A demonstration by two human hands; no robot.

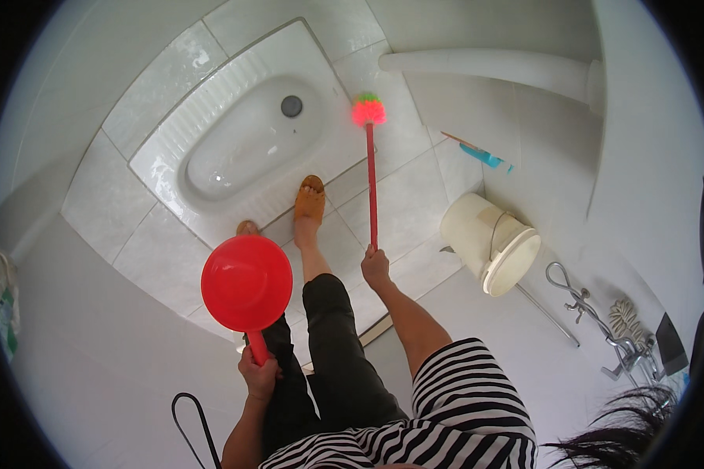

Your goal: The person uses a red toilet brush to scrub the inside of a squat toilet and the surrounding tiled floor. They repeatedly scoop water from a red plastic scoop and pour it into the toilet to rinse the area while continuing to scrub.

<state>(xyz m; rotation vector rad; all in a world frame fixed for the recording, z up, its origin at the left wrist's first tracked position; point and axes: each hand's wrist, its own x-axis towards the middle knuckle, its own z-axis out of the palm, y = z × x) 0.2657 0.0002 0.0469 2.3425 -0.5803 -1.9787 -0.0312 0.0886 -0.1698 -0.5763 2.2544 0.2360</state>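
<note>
My left hand [259, 375] grips the handle of a red plastic dipper [246, 281], held up in front of my legs; its bowl covers most of my left foot. My right hand [375, 267] is closed around the red stick of a toilet brush [372, 182]. The pink and green bristle head [368, 110] is at the right edge of the white ceramic squat toilet [334, 152]; whether it touches the floor I cannot tell. The toilet's basin has a dark round drain [291, 106], and wet patches shine on its rim.
A cream plastic bucket [472, 228] with a wire handle is at the right wall. Beyond it lie a blue-handled brush [482, 156] and a white pipe [487, 67]. A metal tap with a hose [581, 305] is on the right wall. Pale tiles [393, 205] surround the toilet.
</note>
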